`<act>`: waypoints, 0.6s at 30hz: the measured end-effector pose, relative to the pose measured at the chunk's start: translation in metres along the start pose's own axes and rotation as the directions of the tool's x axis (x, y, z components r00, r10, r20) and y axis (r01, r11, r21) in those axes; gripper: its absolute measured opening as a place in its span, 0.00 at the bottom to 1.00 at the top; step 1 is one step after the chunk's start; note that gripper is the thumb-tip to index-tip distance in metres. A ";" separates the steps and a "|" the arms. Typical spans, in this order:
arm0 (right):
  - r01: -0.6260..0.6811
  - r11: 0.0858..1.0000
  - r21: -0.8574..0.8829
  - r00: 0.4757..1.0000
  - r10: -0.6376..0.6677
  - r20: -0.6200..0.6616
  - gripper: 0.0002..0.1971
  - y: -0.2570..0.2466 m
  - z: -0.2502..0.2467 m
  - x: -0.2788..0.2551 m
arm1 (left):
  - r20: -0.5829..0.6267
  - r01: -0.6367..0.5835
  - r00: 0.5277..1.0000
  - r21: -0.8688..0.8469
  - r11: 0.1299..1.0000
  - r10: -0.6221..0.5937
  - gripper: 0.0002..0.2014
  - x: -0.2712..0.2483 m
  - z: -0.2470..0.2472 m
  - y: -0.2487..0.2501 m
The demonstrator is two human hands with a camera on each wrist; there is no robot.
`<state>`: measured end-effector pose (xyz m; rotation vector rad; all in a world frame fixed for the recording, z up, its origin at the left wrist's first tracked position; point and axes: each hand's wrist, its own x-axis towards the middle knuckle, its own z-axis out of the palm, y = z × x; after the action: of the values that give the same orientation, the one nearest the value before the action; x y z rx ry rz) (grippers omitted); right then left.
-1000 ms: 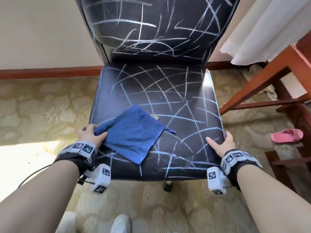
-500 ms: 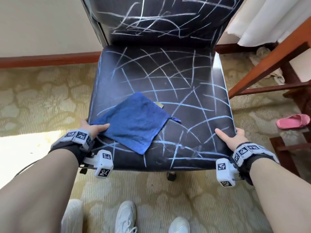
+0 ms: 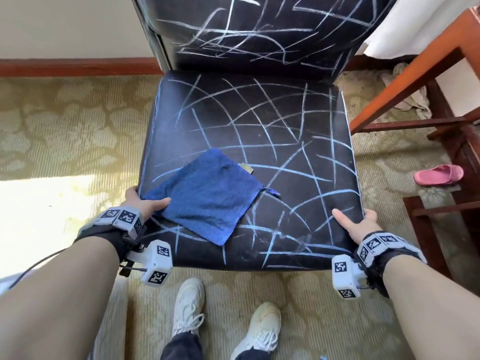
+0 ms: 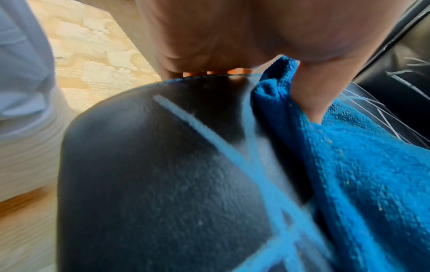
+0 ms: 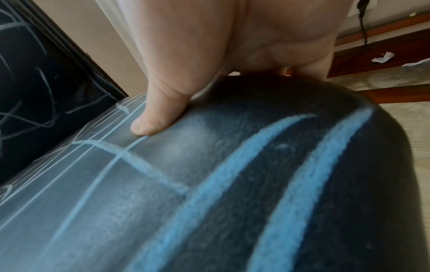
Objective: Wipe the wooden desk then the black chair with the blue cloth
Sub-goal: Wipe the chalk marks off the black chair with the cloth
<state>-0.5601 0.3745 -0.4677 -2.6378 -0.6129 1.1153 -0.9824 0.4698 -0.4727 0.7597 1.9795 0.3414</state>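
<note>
Patterned beige carpet (image 3: 72,141) lay under the black chair (image 3: 259,131), whose seat and backrest were crossed with pale blue chalk-like lines. I logged both hands on the seat's front corners. The left hand (image 3: 141,203) gripped the front left corner, its thumb (image 4: 311,99) pressing down on one corner of the blue cloth (image 3: 207,198); the other fingers wrapped over the edge, out of sight. The right hand (image 3: 359,224) gripped the front right corner, thumb (image 5: 158,114) flat on top and fingers under the rim. The cloth lay flat on the front left part of the seat. Compared with half a second before, the chair sat nearer my white shoes (image 3: 188,307) and lower in the head view; both grips were unchanged. The cloth's small tan tag (image 3: 246,168) was unreadable. A pink slipper (image 3: 439,174) lay near the wooden bench (image 3: 415,84) on the right.
</note>
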 end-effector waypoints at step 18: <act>-0.100 0.995 -0.017 0.995 0.099 -0.034 0.39 0.171 0.002 -0.092 | 0.028 0.057 0.997 0.242 0.969 -0.065 0.47 -0.110 0.004 -0.134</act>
<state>-0.5691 0.1806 -0.4706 -2.7238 -0.4930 1.0954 -0.9896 0.2967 -0.4695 0.8492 2.0282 0.0491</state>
